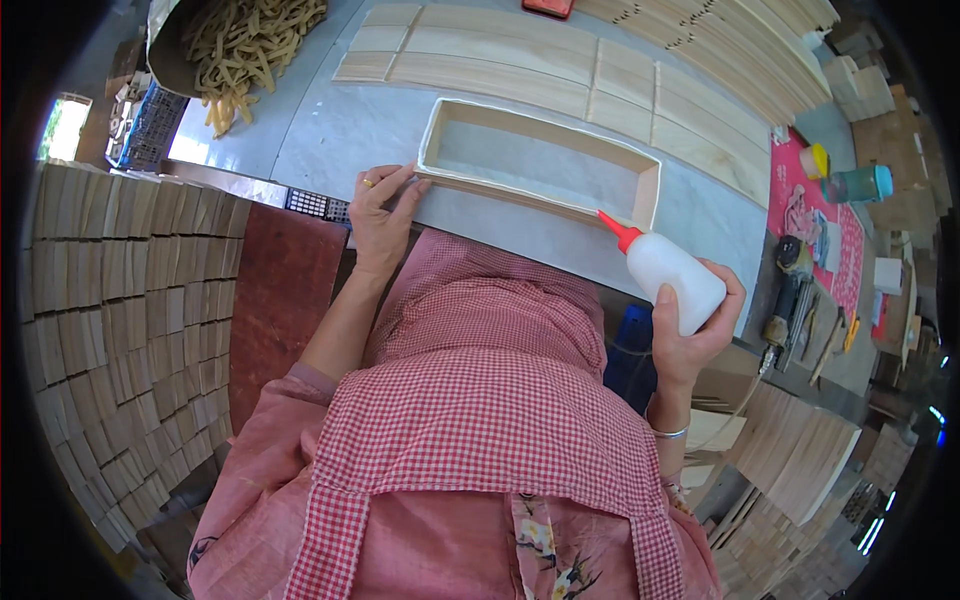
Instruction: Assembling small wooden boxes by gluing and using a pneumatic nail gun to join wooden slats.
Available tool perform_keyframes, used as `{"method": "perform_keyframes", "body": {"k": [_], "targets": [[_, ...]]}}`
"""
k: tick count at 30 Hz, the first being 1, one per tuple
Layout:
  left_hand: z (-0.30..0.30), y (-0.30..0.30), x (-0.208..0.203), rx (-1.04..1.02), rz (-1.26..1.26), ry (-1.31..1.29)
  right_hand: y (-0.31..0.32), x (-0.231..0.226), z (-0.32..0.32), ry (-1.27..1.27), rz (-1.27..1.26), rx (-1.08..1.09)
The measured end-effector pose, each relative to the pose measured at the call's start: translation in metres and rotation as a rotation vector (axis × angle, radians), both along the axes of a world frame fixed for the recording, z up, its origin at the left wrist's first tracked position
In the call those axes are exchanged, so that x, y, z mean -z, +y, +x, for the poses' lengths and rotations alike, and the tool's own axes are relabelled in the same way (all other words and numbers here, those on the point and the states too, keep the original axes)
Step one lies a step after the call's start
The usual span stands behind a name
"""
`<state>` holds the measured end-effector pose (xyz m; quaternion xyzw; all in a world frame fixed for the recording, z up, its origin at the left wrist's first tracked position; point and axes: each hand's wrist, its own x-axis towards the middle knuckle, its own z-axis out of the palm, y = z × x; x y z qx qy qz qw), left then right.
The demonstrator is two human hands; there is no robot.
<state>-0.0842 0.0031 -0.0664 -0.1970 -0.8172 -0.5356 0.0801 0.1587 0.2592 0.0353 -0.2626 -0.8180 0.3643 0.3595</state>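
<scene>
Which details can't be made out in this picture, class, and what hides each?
Head view:
- Right hand: parts of its fingers, behind the white bottle.
- Bottle's fill level: hidden by its cloudy wall.
- Red object: cut off by the upper edge.
- Container of tan strips: cut off there too; the strips cover its bottom.

- White squeeze bottle with a red cone nozzle: smooth plastic, softly glossy.
- Pale rectangular open frame: bare wood, matt.
- Grey-white desk: smooth, glossy top.
- Pale flat panels: smooth, grained wood.
- Red-and-white checked apron: matt woven cloth.
</scene>
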Motion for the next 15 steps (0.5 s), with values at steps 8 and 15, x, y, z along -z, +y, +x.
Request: {"method": "perform_keyframes", "body": {"k": [8, 15], "targets": [[0.001, -0.002, -0.003, 0.016, -0.002, -0.017, 0.013, -0.002, 0.025, -0.006, 0.037, 0.110], [0.001, 0.000, -0.003, 0.016, 0.008, -0.024, 0.022, -0.004, 0.036, -0.022, 0.059, 0.183]]}}
